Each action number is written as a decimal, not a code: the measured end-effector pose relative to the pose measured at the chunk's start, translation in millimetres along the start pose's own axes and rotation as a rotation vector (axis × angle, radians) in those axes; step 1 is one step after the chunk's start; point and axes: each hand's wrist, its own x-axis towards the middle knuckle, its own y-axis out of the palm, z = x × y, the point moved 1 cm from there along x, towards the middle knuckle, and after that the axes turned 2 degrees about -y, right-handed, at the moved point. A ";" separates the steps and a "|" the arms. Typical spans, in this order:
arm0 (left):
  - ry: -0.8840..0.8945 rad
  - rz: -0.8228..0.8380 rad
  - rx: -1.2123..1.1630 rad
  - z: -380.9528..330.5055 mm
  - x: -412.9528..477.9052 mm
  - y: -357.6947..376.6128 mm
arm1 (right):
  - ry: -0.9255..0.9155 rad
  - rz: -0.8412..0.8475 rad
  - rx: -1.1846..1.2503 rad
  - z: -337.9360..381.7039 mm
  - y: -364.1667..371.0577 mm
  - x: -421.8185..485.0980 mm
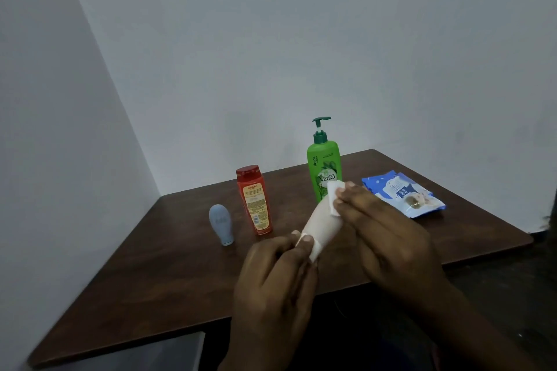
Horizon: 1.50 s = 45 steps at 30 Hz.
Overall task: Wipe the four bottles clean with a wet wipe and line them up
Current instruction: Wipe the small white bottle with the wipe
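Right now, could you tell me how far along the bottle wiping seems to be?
Done: cannot tell; no bottle looks visibly cleaner. In hand: the left hand and right hand hold a white bottle with a wet wipe against it. Left: the blue bottle, red bottle and green pump bottle stand on the table, loosely spaced, perhaps unwiped.

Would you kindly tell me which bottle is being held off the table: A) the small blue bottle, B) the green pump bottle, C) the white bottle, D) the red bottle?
C: the white bottle is held between both hands, while the others stand on the table.
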 end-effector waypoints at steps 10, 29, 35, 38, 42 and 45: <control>-0.201 0.053 -0.126 22.8 -31.1 2.2 | 0.135 0.113 0.028 -25.3 15.8 -12.8; -1.078 0.377 -0.410 127.2 30.2 143.6 | 0.597 -0.239 0.263 -48.0 3.2 -12.0; -0.971 0.437 -0.158 160.0 38.1 175.5 | 0.777 -0.219 0.415 -66.6 16.4 -25.8; -0.988 0.460 -0.123 167.8 38.1 182.8 | 0.863 -0.181 0.567 -71.3 21.0 -25.2; -0.989 0.474 -0.083 170.2 33.6 189.7 | 1.089 0.108 0.757 -99.5 48.0 -28.8; -0.997 0.463 -0.062 170.2 29.9 192.8 | 1.170 0.363 0.729 -129.0 77.9 -29.5</control>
